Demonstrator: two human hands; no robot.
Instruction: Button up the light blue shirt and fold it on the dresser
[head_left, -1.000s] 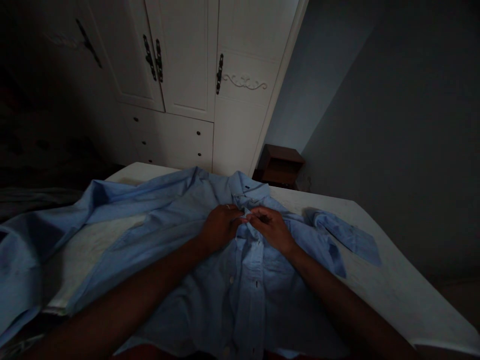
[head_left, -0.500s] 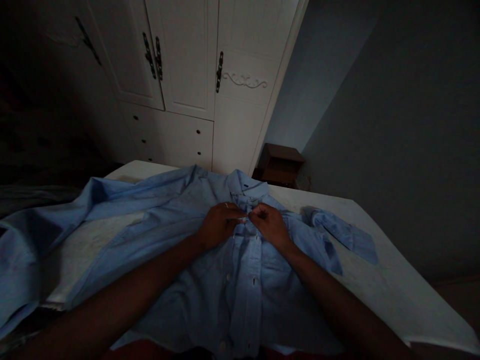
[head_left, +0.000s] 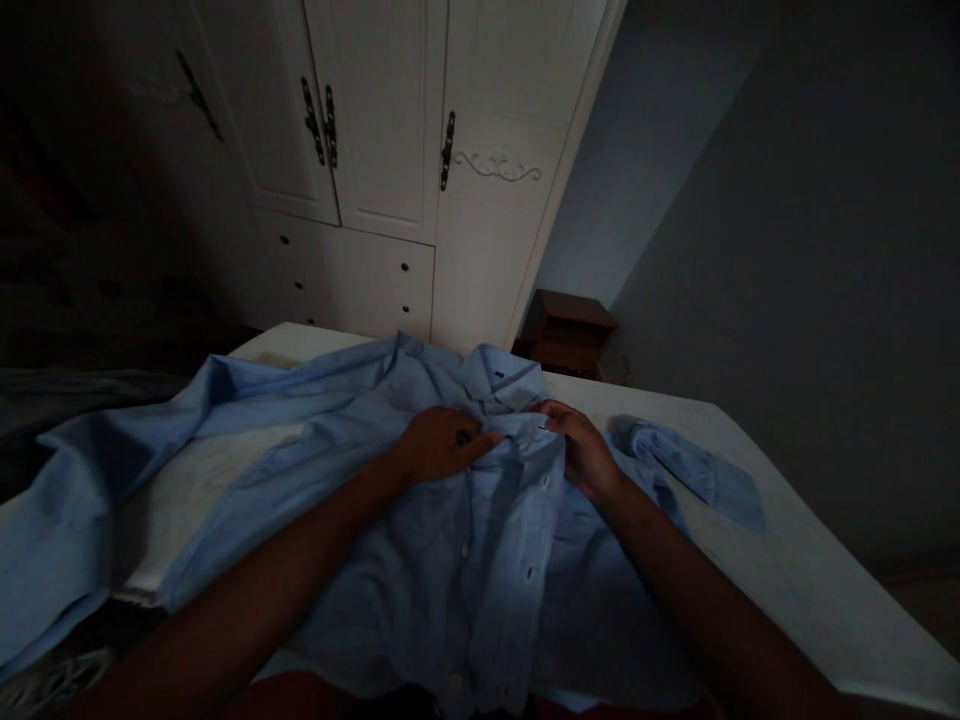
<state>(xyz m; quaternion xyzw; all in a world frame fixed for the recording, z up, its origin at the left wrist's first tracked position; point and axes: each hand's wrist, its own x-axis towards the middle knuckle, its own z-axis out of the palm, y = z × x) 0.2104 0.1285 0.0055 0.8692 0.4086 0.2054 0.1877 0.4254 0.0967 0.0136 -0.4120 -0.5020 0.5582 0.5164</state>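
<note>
A light-blue long-sleeved button-up shirt [head_left: 405, 560] lies front up, its collar [head_left: 502, 376] at the far end. My right hand [head_left: 585, 450] grips the upper part of the buttonhole placket [head_left: 544, 500], lifting it toward the right with the thumb near a buttonhole. My left hand [head_left: 435, 442] rests on the other front panel beside the placket, thumb stretched out and apart from the fingers. The fingertips of my left hand are partly hidden. Lower down, a pale button [head_left: 465, 550] shows on the left panel.
The shirt lies on a white table [head_left: 810, 570]. One sleeve [head_left: 150, 440] spreads left, while a folded cuff [head_left: 727, 485] lies at the right. Behind stand a white wardrobe [head_left: 487, 250] and a small brown cabinet [head_left: 574, 310]. Dark fabric [head_left: 75, 385] lies at the left.
My hands have moved apart from the placket's middle. The right has drawn the buttonhole edge to the right; the left has loosened its pinch. The view has shifted slightly.
</note>
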